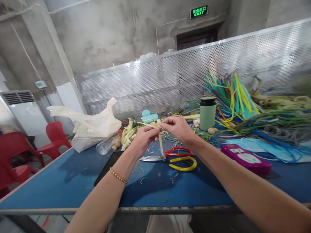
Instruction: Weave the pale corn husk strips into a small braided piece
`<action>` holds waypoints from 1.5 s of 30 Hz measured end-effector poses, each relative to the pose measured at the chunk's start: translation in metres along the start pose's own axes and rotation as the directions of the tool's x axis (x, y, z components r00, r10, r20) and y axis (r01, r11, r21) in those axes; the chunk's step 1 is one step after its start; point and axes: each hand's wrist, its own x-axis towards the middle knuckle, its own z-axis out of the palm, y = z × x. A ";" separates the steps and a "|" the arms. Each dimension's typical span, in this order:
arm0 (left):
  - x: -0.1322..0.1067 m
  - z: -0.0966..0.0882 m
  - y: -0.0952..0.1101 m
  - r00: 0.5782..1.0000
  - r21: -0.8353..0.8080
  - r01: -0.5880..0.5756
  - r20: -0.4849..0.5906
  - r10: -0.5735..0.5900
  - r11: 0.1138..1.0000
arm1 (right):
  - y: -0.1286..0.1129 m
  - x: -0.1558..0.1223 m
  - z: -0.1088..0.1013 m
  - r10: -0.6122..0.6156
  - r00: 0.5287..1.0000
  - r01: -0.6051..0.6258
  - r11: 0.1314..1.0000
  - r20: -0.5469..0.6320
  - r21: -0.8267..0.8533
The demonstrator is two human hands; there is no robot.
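My left hand [145, 139] and my right hand [180, 129] meet above the middle of the table, with fingertips pinched close together. Between them they grip a pale husk strip [161, 144], one end hanging down toward the table and another part sticking out to the left. How the strip is folded or knotted at the fingertips is too small to tell. Just below lie scissors [181, 164] with one red handle, one yellow handle and silver blades pointing left. Small husk scraps [172, 181] are scattered around them on the blue table [150, 195].
Left are a white plastic bag [92, 122], a clear bottle [106, 144], dry husks [128, 134] and a dark flat object [108, 167]. Right stand a green thermos [208, 114], a purple box [245, 159], coloured strips [236, 96] and blue masks [269, 147]. Perforated metal panels [148, 88] line the back.
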 end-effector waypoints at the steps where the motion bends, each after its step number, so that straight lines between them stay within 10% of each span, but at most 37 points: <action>1: 0.000 -0.001 0.000 1.000 0.001 -0.006 -0.012 0.006 1.000 | 0.000 0.000 0.000 -0.012 1.000 0.012 1.000 0.002 -0.026; 45: 0.006 -0.008 -0.002 0.998 0.148 -0.018 -0.050 0.026 0.989 | -0.001 0.000 -0.002 -0.135 0.978 0.181 0.923 0.157 -0.340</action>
